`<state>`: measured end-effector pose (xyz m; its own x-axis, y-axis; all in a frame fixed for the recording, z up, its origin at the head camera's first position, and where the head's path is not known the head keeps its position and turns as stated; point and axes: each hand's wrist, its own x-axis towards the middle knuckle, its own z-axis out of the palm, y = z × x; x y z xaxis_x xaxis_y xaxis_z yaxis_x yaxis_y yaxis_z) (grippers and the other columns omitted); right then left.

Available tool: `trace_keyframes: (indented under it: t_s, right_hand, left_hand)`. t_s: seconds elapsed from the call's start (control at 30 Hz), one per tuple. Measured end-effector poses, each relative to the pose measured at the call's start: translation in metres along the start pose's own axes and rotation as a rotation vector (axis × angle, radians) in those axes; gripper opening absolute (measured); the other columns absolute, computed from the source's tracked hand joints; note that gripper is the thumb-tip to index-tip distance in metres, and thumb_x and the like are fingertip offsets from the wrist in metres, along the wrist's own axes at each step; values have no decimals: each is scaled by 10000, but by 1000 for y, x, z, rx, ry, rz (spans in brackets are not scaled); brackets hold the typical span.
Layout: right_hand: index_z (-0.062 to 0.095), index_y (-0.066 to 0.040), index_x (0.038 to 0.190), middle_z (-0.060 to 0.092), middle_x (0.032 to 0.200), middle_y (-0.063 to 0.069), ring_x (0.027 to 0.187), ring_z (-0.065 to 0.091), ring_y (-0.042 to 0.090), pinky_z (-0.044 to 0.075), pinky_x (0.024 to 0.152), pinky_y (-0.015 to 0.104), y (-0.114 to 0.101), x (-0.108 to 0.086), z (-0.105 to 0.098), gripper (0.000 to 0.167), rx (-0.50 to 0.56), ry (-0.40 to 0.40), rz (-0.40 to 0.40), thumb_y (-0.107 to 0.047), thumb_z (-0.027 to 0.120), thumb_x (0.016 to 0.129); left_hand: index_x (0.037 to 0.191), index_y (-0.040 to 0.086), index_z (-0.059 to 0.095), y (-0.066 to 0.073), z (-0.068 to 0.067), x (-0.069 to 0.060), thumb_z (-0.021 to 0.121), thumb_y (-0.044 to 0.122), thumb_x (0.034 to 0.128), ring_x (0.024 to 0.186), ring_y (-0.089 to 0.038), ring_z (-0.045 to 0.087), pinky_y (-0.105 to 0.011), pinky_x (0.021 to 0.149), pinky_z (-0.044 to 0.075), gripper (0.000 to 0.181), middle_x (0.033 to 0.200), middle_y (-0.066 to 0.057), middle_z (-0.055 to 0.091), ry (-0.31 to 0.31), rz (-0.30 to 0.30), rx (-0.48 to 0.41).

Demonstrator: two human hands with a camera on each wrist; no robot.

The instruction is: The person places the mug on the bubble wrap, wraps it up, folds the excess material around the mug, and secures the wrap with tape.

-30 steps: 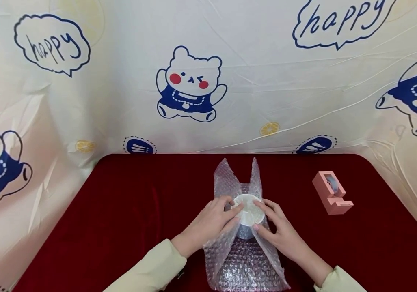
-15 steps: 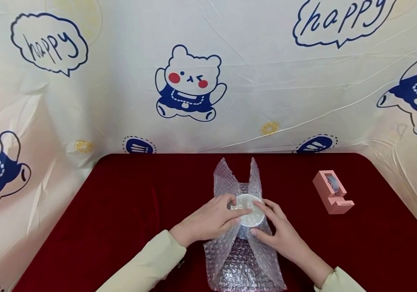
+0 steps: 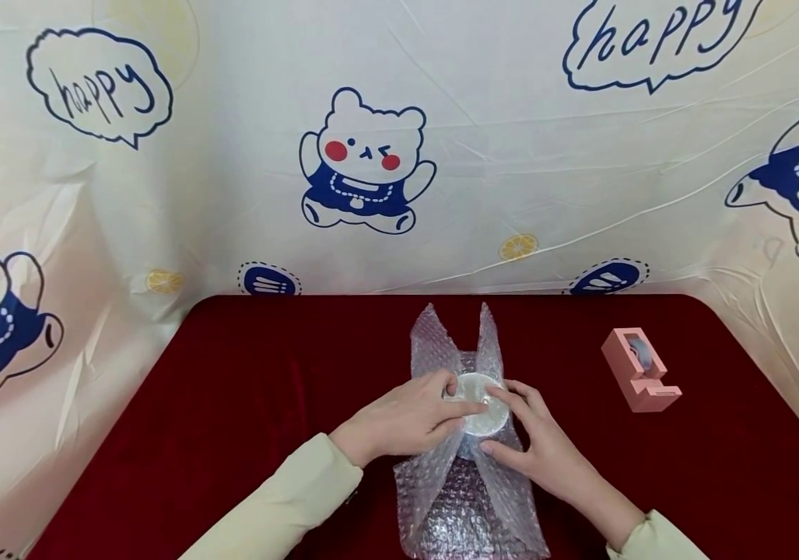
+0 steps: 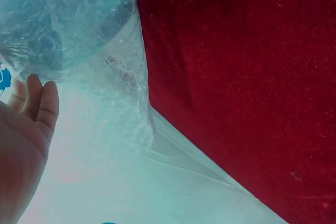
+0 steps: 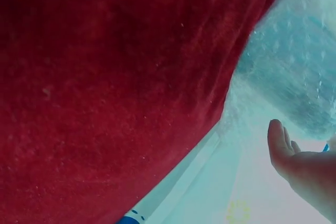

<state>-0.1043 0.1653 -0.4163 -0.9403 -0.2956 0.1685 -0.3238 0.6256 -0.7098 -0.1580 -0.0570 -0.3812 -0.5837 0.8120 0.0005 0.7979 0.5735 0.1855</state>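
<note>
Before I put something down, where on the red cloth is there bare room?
The widest bare patch lies left of the bubble wrap, beyond the left sleeve. A smaller one lies between the wrap and the pink tape dispenser. The middle is crowded: left fingers and right fingers surround the white-rimmed round object.

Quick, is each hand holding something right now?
Left hand: holding the bubble wrap against the round container, one finger across its top.
Right hand: holding the round container's other side.
</note>
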Motion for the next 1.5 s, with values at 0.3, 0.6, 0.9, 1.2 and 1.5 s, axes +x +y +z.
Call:
trace_keyframes:
  t_s: [0.3,0.6,0.9,1.2,1.5]
  right_hand:
    - [499,-115,1351,325,1440,245,1252,436,483,469,883,608,-4,1,-4,629,-28,30,-9,-278,766,805]
    - [623,-118,1200,457,1375,150,1214,489,320,508,852,514,4,-9,-8,403,-115,155,-165,-124,740,815]
    - [687,-157,1069,650,1059,-30,913,570,31,515,737,211,-7,-10,-7,288,-55,147,-390,-20,708,817]
    - [693,-113,1027,623,994,-15,733,518,-71,486,595,168,-11,-12,-2,223,62,58,-313,-44,714,816]
    - [679,-142,1092,588,974,-58,729,477,-69,457,591,150,-14,-11,1,253,-12,49,-385,-75,694,848]
  left_hand:
    - [1360,355,520,-1,3,2,402,324,1028,728,-79,365,-165,647,312,354,1086,-22,506,34,22,22]
    - [1359,341,525,-1,3,2,412,335,1024,725,-79,364,-162,649,310,353,1084,-27,507,40,33,27]
    - [1359,330,529,-2,2,2,431,361,1017,712,-67,349,-151,641,300,357,1059,-10,491,42,37,18]
    - [1352,313,540,-7,4,4,468,367,1001,704,-63,322,-145,621,297,362,993,10,430,20,31,-133]
    - [1328,308,572,-12,-6,10,546,349,969,648,-55,319,-150,579,320,362,944,19,355,-108,-49,-390]
